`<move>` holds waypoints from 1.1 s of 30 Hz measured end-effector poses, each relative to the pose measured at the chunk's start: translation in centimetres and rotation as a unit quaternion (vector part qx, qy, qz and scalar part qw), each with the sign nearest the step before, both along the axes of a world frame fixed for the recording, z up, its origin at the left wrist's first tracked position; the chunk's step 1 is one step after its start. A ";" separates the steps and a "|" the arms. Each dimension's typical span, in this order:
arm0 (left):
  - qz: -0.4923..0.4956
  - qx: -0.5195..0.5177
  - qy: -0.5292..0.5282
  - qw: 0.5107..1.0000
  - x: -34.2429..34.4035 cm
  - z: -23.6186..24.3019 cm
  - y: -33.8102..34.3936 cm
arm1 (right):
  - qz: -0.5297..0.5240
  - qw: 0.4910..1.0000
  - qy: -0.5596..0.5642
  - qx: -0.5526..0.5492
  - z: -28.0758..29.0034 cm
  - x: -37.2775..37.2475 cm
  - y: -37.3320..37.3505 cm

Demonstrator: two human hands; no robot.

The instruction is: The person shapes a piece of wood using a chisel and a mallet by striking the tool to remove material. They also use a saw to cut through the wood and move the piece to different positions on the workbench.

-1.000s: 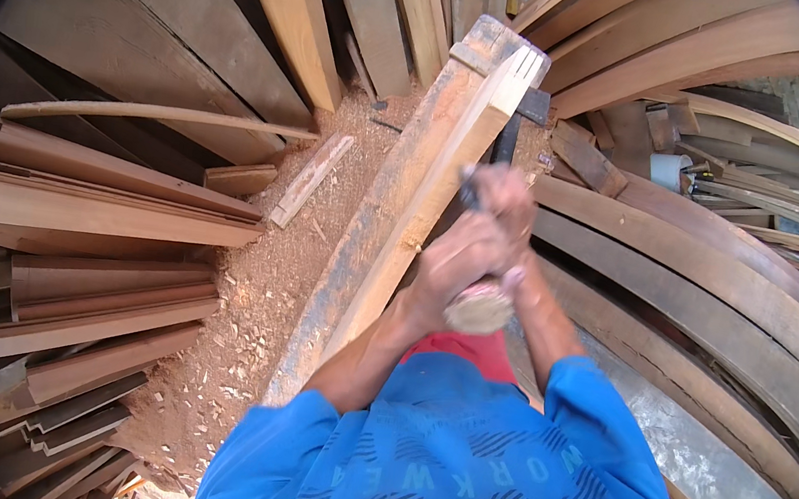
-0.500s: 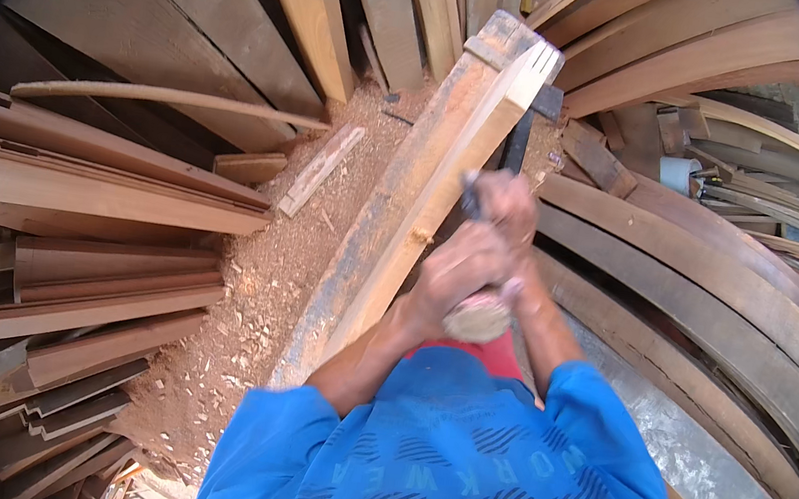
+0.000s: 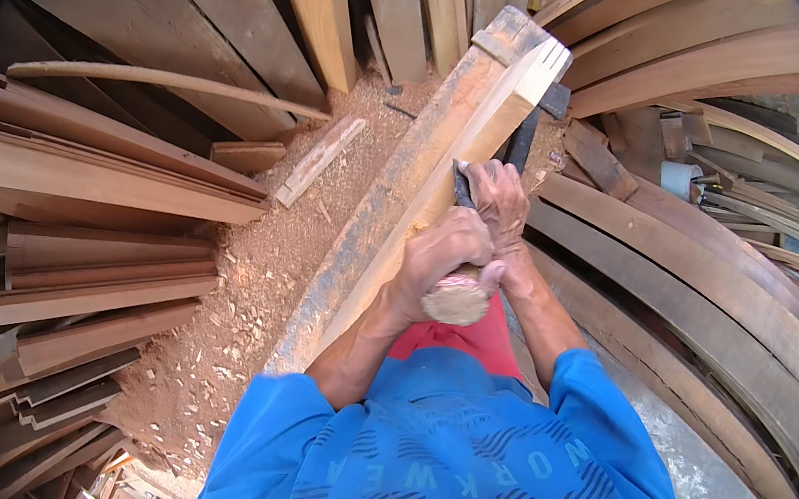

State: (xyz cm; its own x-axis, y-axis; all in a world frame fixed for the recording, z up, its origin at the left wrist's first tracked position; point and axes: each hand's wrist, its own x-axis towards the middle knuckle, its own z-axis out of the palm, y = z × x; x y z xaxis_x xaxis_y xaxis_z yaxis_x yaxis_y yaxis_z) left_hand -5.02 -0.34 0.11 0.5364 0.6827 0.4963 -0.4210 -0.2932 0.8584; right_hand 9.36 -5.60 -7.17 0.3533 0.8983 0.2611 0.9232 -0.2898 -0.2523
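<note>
Both my hands are closed on a chisel (image 3: 456,302) with a thick, round-ended wooden handle. My left hand (image 3: 446,244) wraps the handle, whose butt points back at me. Farther forward, my right hand (image 3: 499,200) grips around the dark metal blade. The blade's tip lies at the right side of a long pale timber (image 3: 500,111), seemingly touching it. Narrow slots are cut into the timber's far end. That timber rests along a worn, grey-stained beam (image 3: 374,216) running from near my left forearm to the far centre.
Sawdust and chips cover the floor (image 3: 256,301) on the left, where a short offcut (image 3: 320,160) lies. Stacked boards (image 3: 96,179) close in from the left. Long planks (image 3: 679,276) line the right, near a small white container (image 3: 678,176). More boards (image 3: 315,6) lean at the back.
My hands and the chisel have shifted slightly left and closer to the timber. The motion blur on them has mostly gone.
</note>
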 end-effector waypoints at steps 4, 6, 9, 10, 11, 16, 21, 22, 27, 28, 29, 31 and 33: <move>0.020 -0.015 0.019 0.999 -3.3 -1.5 -2.6 | -0.039 0.996 0.069 -0.050 0.1 -5.9 -2.6; 0.016 -0.047 0.047 0.998 -3.5 -0.3 -2.9 | 0.040 0.993 0.096 -0.054 0.4 -5.1 -2.7; 0.003 -0.037 0.038 0.999 -0.9 0.5 -0.8 | 0.052 0.992 0.107 -0.045 1.7 -2.2 -1.8; -0.004 -0.009 0.024 1.000 0.3 0.4 0.0 | 0.019 0.996 0.073 -0.047 1.7 -0.6 -1.2; -0.014 0.014 0.015 1.000 1.3 -0.1 0.5 | 0.021 0.999 0.046 0.016 1.0 0.2 -0.4; 0.047 -0.001 0.023 0.999 -3.6 -1.9 -3.1 | -0.003 0.994 0.081 -0.071 -0.9 -6.1 -2.6; 0.031 -0.010 0.169 0.985 -7.6 2.3 -4.2 | 0.152 0.954 0.251 -0.064 2.0 -9.1 -5.3; 0.047 0.001 0.191 0.980 -7.3 3.0 -4.0 | 0.143 0.960 0.237 -0.050 1.6 -8.5 -5.8; 0.045 0.081 0.564 0.820 -9.7 0.9 -3.5 | 0.039 0.940 0.334 0.062 3.2 -1.0 -7.3; 0.016 0.066 0.627 0.776 -10.5 -0.1 -4.5 | 0.013 0.929 0.357 0.093 2.9 0.6 -7.6; -0.014 0.049 0.685 0.727 -10.9 -1.3 -5.5 | 0.001 0.939 0.341 0.053 3.3 2.4 -7.9; -0.009 0.053 0.741 0.670 -11.5 -4.5 -7.4 | -0.055 0.927 0.366 -0.053 6.7 4.7 -7.2; -0.030 0.030 0.776 0.630 -11.8 -5.5 -7.7 | -0.025 0.947 0.317 -0.032 5.5 6.5 -8.3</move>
